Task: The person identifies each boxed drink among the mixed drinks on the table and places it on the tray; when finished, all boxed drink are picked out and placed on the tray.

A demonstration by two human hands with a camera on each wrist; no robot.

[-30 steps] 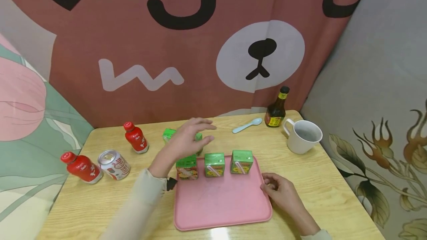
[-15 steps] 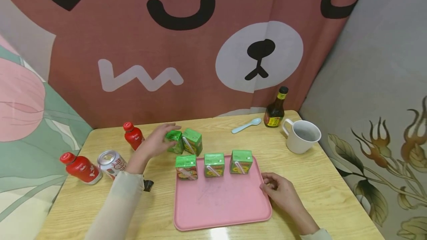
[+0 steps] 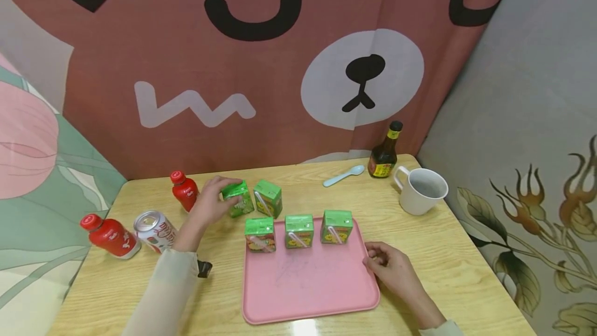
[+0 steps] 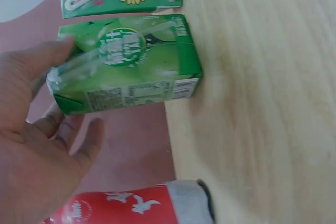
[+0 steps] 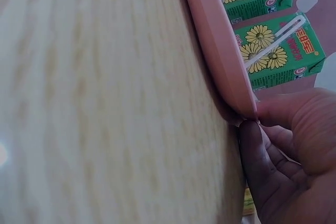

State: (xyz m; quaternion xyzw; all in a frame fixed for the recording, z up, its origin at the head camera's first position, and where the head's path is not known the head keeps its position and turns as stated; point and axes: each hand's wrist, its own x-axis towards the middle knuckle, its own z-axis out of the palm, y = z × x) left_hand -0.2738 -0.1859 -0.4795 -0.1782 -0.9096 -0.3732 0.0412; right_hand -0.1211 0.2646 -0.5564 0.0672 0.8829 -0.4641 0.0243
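My left hand (image 3: 213, 202) grips the top end of a green drink carton (image 4: 131, 66), thumb on one side and fingers on the other. That carton is at the back left, apart from another green carton (image 3: 268, 198) to its right. The right hand (image 3: 394, 271) pinches the right rim of a pink tray (image 3: 312, 284) between thumb and finger; the right wrist view shows this rim (image 5: 226, 51) closely. Along the tray's far side stand a left carton (image 3: 260, 234), a middle carton (image 3: 299, 231) and a right carton (image 3: 337, 227), with straws on their fronts.
Left of my left hand are two red bottles, one behind (image 3: 184, 191) and one in front (image 3: 111, 236), and a white can (image 3: 155, 229). A light blue spoon (image 3: 344, 176), a dark sauce bottle (image 3: 384, 152) and a white mug (image 3: 421, 192) are at the back right.
My left hand has moved left from above the tray's far edge to the back-left carton and taken hold of it. That carton has shifted slightly left and turned. The right hand stays on the tray rim.
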